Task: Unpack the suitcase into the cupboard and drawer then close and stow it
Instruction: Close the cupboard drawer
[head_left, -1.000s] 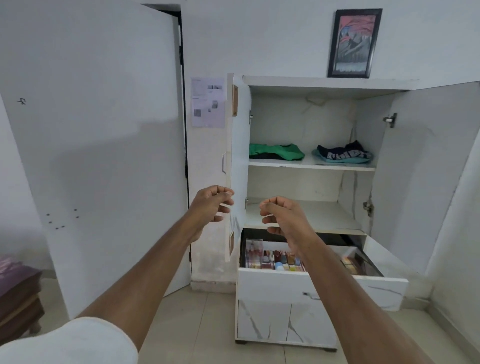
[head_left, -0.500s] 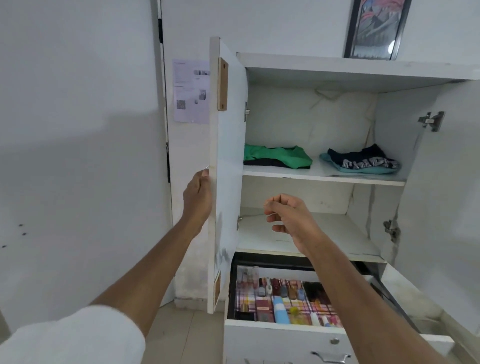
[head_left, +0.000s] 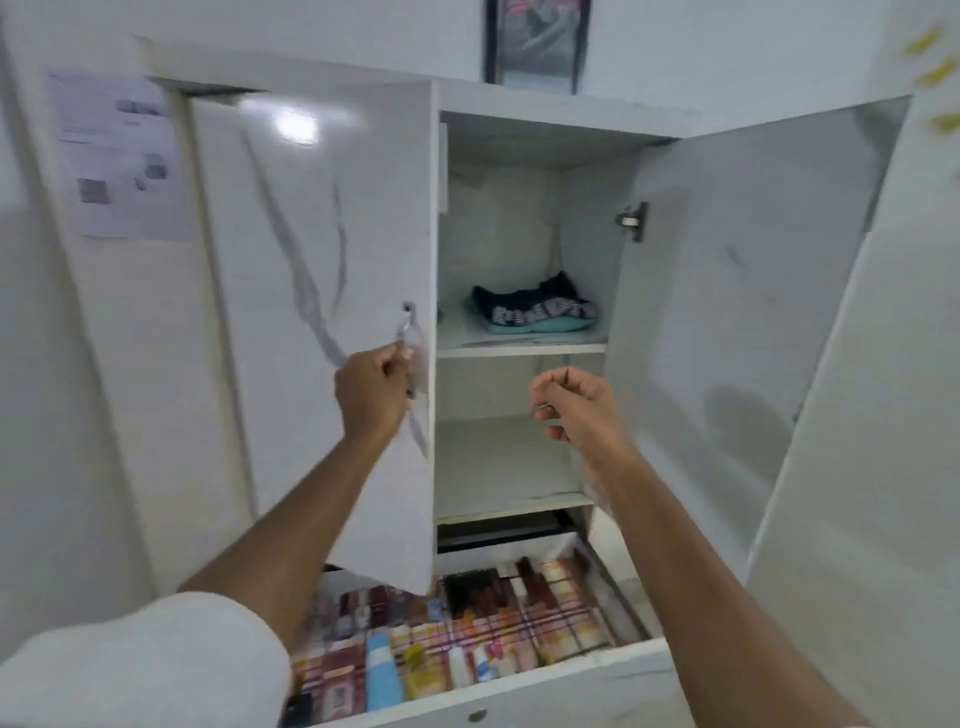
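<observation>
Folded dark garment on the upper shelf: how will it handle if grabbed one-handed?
The dark garment looks like soft folded cloth, so it will probably sag and unfold if lifted by one edge. It lies on a teal piece, which may well drag along with it. It is likely light and not fragile; scooping from beneath should keep the fold.

A cupboard (head_left: 545, 122) stands against the wall, its left door (head_left: 311, 312) swung across the left half and its right door (head_left: 727, 312) standing wide to the right. The left hand (head_left: 371, 397) holds the handle (head_left: 408, 343) at the left door's right edge; the right hand (head_left: 582, 410) hangs before the open middle, touching nothing. Folded clothes (head_left: 535, 312) lie on the upper shelf (head_left: 519, 351), at the back. Below the lower shelf (head_left: 514, 501), the pulled-out drawer (head_left: 597, 675) holds rows of small bottles (head_left: 384, 670). A paper sheet (head_left: 119, 156) hangs on the wall, left of the cupboard
</observation>
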